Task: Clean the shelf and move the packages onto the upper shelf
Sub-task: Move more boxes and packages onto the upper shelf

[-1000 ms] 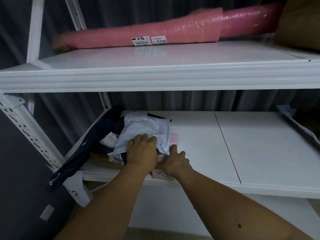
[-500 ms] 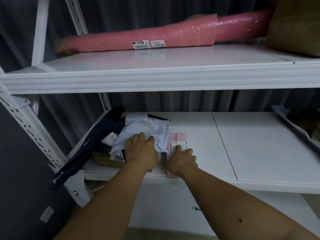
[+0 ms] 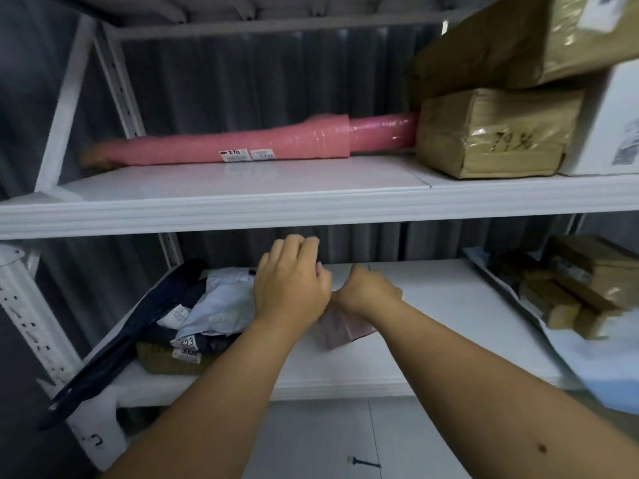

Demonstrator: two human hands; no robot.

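My right hand [image 3: 366, 292] grips a small pink packet [image 3: 345, 328] and holds it tilted just above the lower shelf [image 3: 449, 323]. My left hand [image 3: 290, 288] hovers beside it with its back to me and its fingers curled; what they hold is hidden. Left of that hand lies a pile of packages: a crumpled white-grey bag [image 3: 221, 302], a dark blue bag [image 3: 145, 323] hanging over the shelf's left edge, and a brown packet [image 3: 166, 363] underneath. The upper shelf [image 3: 242, 181] carries a long pink roll [image 3: 242, 146] at its back.
Brown cardboard boxes [image 3: 491, 136] and a white box [image 3: 615, 126] are stacked at the right of the upper shelf. More brown parcels [image 3: 570, 292] lie on a light bag at the right end of the lower shelf. White uprights [image 3: 31, 326] frame the left side.
My right hand has lifted the pink packet off the lower shelf. My left hand has risen off the white bag. The view has tilted up, showing more of the upper shelf.
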